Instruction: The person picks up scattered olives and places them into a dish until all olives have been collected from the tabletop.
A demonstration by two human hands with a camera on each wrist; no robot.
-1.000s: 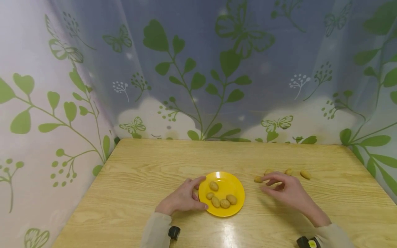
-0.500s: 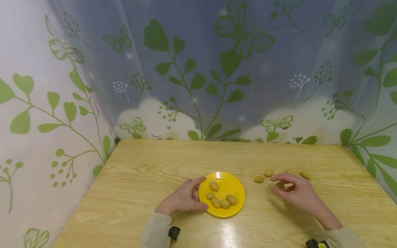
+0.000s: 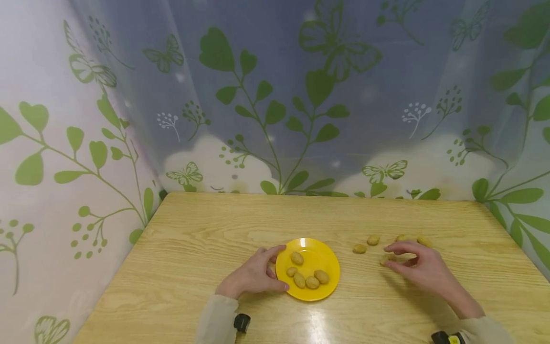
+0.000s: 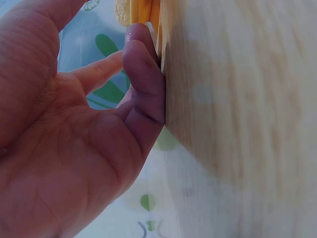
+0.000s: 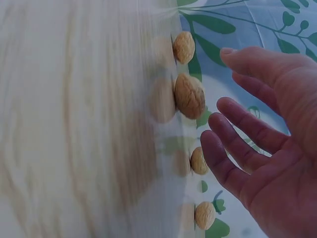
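Observation:
My left hand holds the left edge of a round yellow plate, with the thumb at its near rim and the index finger at its far rim. Several small, wrinkled tan nut-like ovals lie on the plate. To the right, my right hand hovers low over the table, thumb and fingers spread around a tan oval that they partly cover. In the right wrist view the fingers stand apart beside a large wrinkled oval, with nothing gripped.
More tan ovals lie beyond the right hand: one nearest the plate, another behind it, and two partly hidden behind the fingers. The wooden table meets a leaf-and-butterfly patterned curtain at its back edge.
My right hand has moved rightward, from beside the leftmost loose oval to over the nearer one, with its fingers apart. My left hand and the plate stay in place.

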